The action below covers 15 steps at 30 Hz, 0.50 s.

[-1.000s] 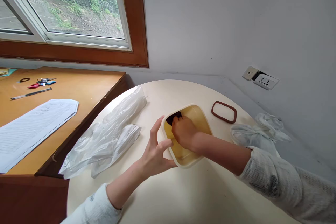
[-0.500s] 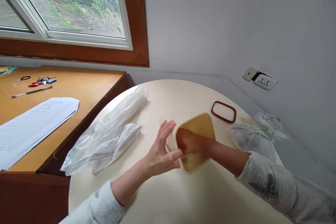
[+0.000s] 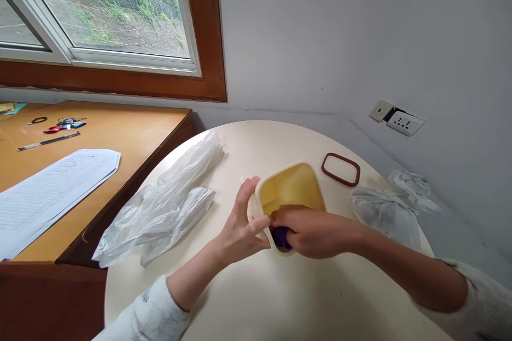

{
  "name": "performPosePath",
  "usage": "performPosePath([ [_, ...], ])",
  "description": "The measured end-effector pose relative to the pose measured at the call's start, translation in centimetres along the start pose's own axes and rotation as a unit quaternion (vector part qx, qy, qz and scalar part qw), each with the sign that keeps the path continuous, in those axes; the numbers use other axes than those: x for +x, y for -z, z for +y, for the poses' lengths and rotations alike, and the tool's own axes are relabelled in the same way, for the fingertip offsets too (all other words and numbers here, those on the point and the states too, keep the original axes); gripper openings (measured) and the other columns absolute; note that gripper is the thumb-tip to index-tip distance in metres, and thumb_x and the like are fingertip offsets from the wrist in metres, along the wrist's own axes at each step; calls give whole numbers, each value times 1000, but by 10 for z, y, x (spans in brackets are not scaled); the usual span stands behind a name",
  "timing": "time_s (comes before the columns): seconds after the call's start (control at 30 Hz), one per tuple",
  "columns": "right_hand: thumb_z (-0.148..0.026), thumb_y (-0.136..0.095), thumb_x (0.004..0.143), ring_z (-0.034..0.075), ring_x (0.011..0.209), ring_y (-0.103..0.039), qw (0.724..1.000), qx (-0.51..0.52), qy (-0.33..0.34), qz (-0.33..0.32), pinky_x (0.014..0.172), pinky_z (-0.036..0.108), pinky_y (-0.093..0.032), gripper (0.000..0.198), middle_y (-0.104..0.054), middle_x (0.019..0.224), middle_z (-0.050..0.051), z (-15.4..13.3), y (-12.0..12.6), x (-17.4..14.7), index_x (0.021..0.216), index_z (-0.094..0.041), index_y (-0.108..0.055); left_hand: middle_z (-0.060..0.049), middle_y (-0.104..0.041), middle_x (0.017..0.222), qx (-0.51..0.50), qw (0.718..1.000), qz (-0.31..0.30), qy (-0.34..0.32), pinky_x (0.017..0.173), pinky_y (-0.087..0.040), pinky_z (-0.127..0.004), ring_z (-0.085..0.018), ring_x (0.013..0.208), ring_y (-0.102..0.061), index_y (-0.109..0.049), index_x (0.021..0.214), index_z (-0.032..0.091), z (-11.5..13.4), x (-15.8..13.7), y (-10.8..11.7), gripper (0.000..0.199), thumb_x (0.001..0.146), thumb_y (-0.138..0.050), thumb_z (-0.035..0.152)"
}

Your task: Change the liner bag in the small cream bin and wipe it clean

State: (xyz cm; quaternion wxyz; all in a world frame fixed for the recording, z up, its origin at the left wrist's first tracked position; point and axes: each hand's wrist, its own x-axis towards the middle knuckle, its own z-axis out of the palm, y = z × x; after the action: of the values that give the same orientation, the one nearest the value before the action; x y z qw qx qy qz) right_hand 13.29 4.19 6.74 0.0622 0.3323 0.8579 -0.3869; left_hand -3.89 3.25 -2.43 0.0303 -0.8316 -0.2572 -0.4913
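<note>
My left hand [image 3: 242, 226] grips the left side of a cream plastic container [image 3: 294, 184], thumb over the rim and fingers along the outside. The container's mouth tilts towards me, showing a yellowish inside. At the lower part of the mouth, my right hand [image 3: 310, 230] is closed on a dark purple thing [image 3: 281, 238]. Only a small part of that purple thing shows; its kind is hidden by my fingers and the rim. Behind the container to the right, a brown rounded rectangular frame [image 3: 340, 181] lies flat on the round table [image 3: 260, 141].
A crumpled white plastic bag [image 3: 172, 197] lies on the table's left side, and a knotted plastic bag [image 3: 386, 210] sits at the right edge. On the wooden desk [image 3: 132, 122] are papers [image 3: 60, 186], a pen [image 3: 50, 141] and keys [image 3: 66, 123]. A wall socket [image 3: 405, 122] is at right.
My right hand has drawn back from deep inside the container to its mouth, and a purple thing now shows at its fingers. The container has shifted slightly up and left.
</note>
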Motion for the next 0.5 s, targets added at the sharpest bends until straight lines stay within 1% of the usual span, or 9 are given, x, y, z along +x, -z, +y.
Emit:
performPosePath([
  [0.07, -4, -37, 70, 9, 62, -45, 999, -16, 18, 36, 53, 19, -35, 17, -53, 73, 0, -3, -4, -11, 65, -18, -43, -13, -9, 146, 0, 1000, 1, 1, 96, -37, -57, -38, 131, -23, -39, 96, 24, 1, 0, -1, 59, 55, -80, 19],
  [0.17, -1, -36, 71, 9, 62, -46, 994, -62, 7, 87, 53, 19, -34, 19, -55, 75, 1, -8, -10, -21, 66, -18, -45, -14, -12, 144, -1, 1000, 2, -2, 97, -37, -58, -38, 131, -24, -40, 98, 24, -1, 1, -1, 58, 56, -80, 21],
  [0.2, -2, -37, 73, 9, 59, -45, 992, -77, 0, 95, 51, 20, -33, 19, -55, 74, 1, -9, -11, -22, 68, -18, -47, -15, -12, 144, -2, 1000, 2, -1, 97, -37, -58, -38, 131, -25, -40, 100, 23, -1, 1, -1, 60, 56, -80, 21],
  [0.27, -6, -36, 78, 10, 54, -43, 990, -94, -16, 103, 47, 21, -31, 19, -56, 72, 1, -10, -14, -21, 81, -17, -51, -17, -14, 143, -8, 1000, 4, 4, 97, -38, -57, -38, 131, -25, -38, 105, 23, -3, 1, 0, 65, 56, -80, 24],
  [0.33, -11, -36, 82, 11, 52, -44, 990, -101, -26, 90, 45, 22, -30, 21, -58, 74, 3, -8, -16, -14, 96, -16, -51, -19, -16, 142, -12, 1000, 1, 8, 96, -38, -57, -38, 131, -24, -36, 111, 24, -4, 2, 1, 71, 56, -81, 28],
  [0.37, -13, -36, 83, 11, 53, -45, 991, -107, -33, 77, 45, 23, -30, 22, -58, 75, 4, -5, -16, -8, 100, -15, -51, -20, -16, 142, -11, 1000, -2, 8, 96, -39, -56, -38, 131, -24, -35, 114, 24, -4, 2, 1, 74, 56, -80, 30],
  [0.4, -15, -36, 84, 12, 55, -46, 991, -114, -40, 60, 46, 23, -32, 22, -59, 77, 5, -1, -16, -1, 99, -15, -51, -20, -17, 141, -8, 1000, -7, 6, 96, -39, -56, -38, 131, -25, -34, 116, 24, -3, 2, 2, 75, 57, -80, 32],
  [0.47, -17, -36, 84, 13, 59, -49, 990, -128, -48, 33, 49, 24, -36, 19, -59, 78, 6, 8, -15, 15, 89, -14, -54, -21, -19, 141, 3, 1000, -15, -1, 96, -39, -56, -37, 130, -26, -33, 119, 24, -2, 2, 2, 77, 58, -79, 34],
  [0.5, -17, -36, 84, 13, 61, -50, 991, -128, -40, 29, 52, 24, -38, 18, -59, 77, 5, 14, -15, 23, 84, -15, -54, -21, -20, 141, 9, 1000, -17, -3, 96, -39, -55, -38, 130, -26, -33, 121, 23, -2, 2, 2, 77, 59, -78, 34],
])
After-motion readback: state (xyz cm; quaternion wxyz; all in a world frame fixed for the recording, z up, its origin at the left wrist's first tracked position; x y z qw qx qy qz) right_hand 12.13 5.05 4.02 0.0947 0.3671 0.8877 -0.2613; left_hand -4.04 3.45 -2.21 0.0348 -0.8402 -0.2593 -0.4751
